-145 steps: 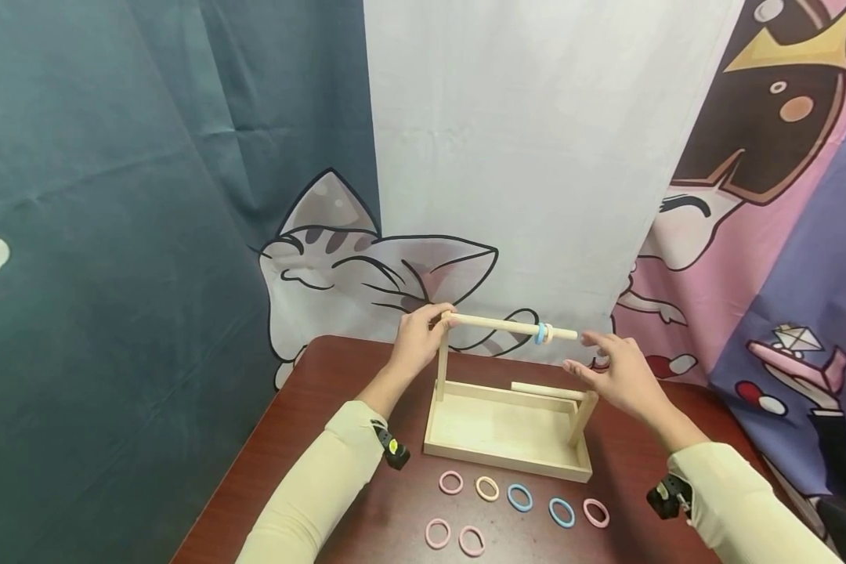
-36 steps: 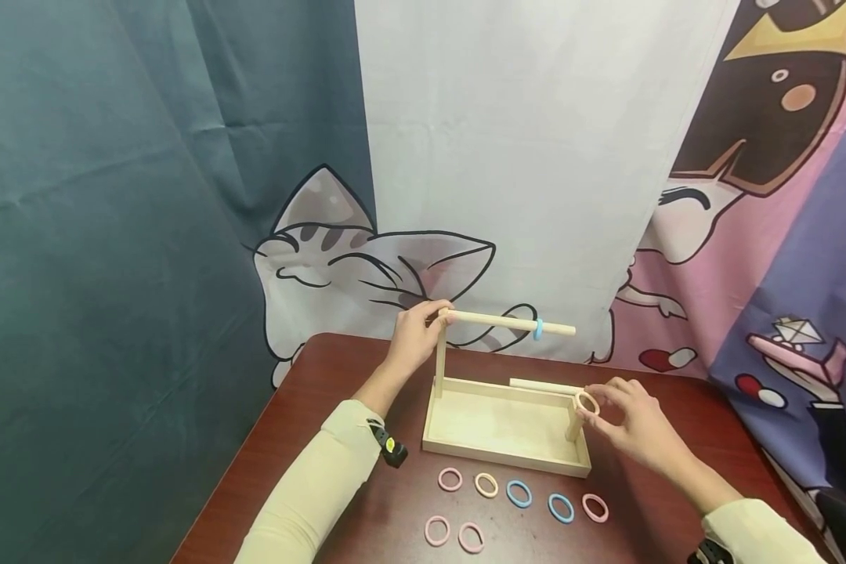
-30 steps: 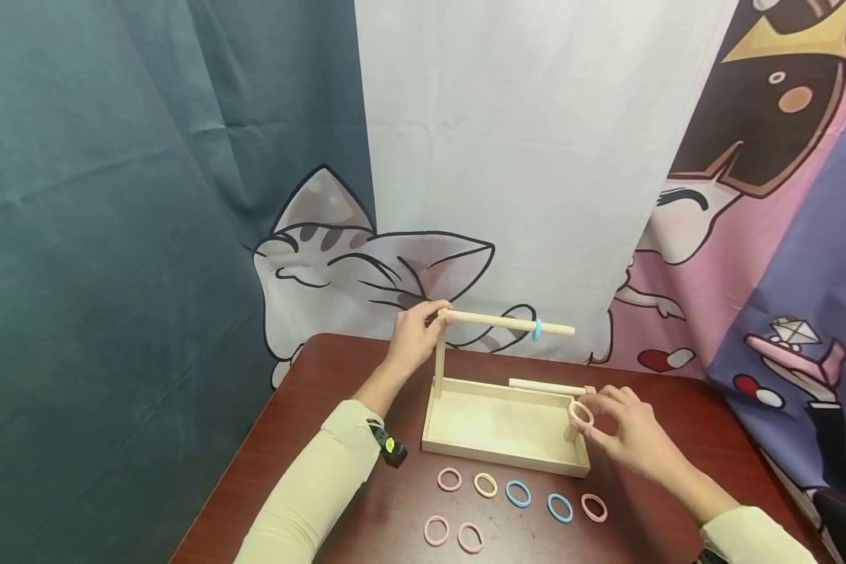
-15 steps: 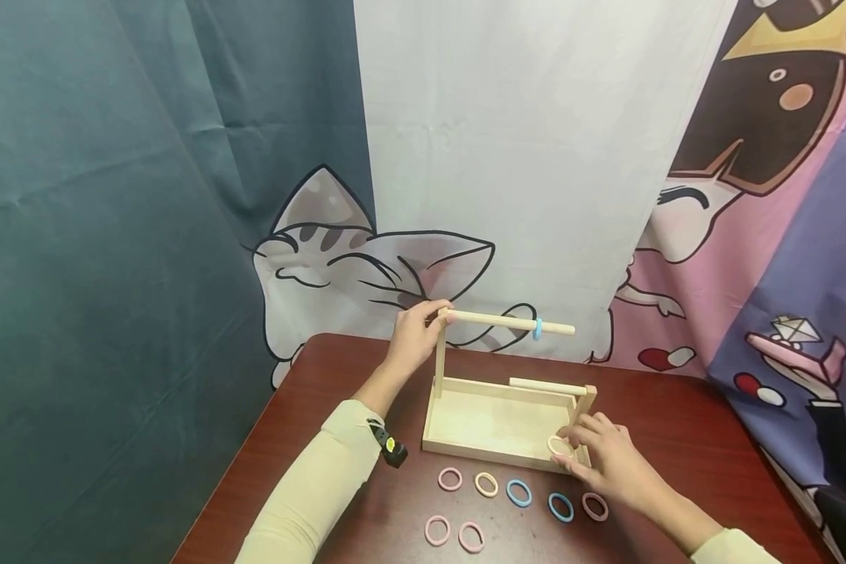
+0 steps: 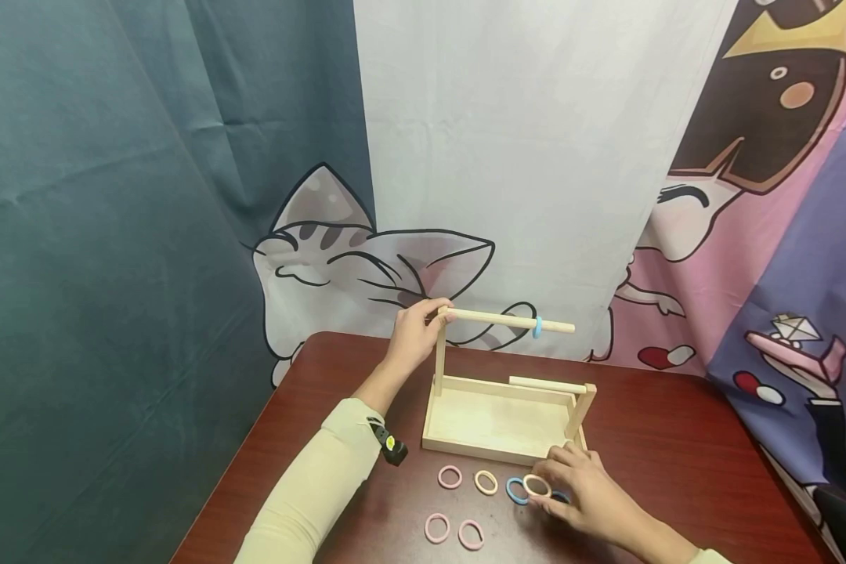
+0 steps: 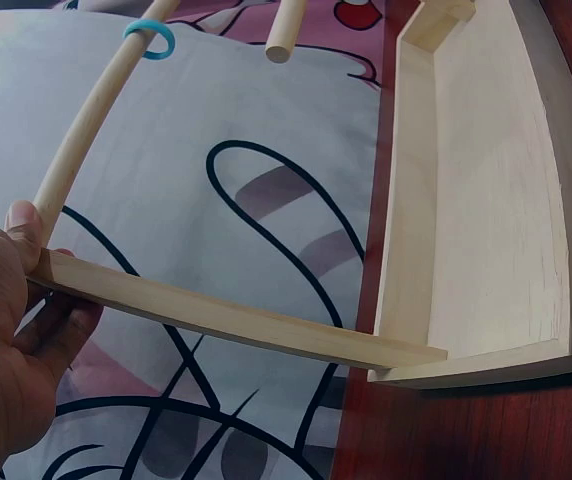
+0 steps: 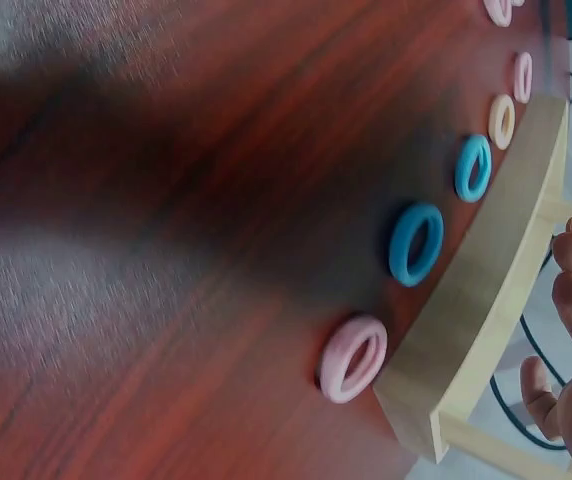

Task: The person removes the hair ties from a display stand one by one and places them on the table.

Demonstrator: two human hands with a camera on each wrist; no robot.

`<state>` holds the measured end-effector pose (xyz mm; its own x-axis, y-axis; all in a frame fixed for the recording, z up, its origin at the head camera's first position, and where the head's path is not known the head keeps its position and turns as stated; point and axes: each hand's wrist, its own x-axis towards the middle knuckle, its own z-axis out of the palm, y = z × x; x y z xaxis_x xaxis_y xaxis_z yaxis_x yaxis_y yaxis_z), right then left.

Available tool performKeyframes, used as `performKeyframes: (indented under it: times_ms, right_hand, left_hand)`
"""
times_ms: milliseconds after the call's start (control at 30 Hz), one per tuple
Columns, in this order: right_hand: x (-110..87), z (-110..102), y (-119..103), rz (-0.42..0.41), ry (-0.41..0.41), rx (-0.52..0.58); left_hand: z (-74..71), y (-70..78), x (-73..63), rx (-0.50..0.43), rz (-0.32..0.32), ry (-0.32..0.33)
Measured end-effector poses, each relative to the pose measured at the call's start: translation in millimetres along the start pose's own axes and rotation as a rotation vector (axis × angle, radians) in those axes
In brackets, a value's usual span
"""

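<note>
My left hand [image 5: 417,335] grips the top of the tall left post of a wooden stand [image 5: 489,450], where the upper rod [image 5: 497,319] begins. One light blue ring [image 5: 537,327] hangs on that rod near its free right end. Between thumb and fingers my right hand [image 5: 592,492] pinches a cream ring [image 5: 526,487], low in front of the tray and overlapping the blue rings in the head view. The shorter right post [image 5: 580,411] carries a lower rod [image 5: 546,385] with no ring on it.
Along the tray's front lie a pink ring [image 5: 440,477], another cream ring [image 5: 477,483], a blue ring [image 5: 510,492], a second blue ring [image 7: 399,250] and a pink ring [image 7: 333,365]. Nearer are two pink rings [image 5: 428,529]. A printed curtain [image 5: 536,157] hangs behind the table [image 5: 648,423].
The cream ring has come off the upper rod, where it sat beside the blue one. My right hand has carried it down and left, past the right post. The left hand stays put.
</note>
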<state>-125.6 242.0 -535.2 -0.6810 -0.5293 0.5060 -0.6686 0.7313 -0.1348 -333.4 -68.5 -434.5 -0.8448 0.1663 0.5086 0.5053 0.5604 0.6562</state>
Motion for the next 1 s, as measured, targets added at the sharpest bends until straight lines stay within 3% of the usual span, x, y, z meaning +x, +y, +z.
performKeyframes:
  times_ms: [300,600,800,1000]
  right_hand:
    - [-2.5,9.5,-12.9,-0.073,-0.153,0.038]
    - [-2.3,21.7,-19.6,-0.189,-0.248,0.006]
    - [-3.0,31.5,-22.6,-0.263,-0.226,0.015]
    - [-4.9,40.4,-25.7,-0.287,-0.202,-0.022]
  left_hand:
    - [-1.6,0.8,2.6,-0.009,-0.001,0.001]
    - [-0.1,-0.7,3.0,-0.015,0.001,0.006]
    - [-0.5,-0.6,-0.5,-0.032,-0.009,-0.003]
    - [-0.6,0.8,-2.9,-0.031,-0.008,0.004]
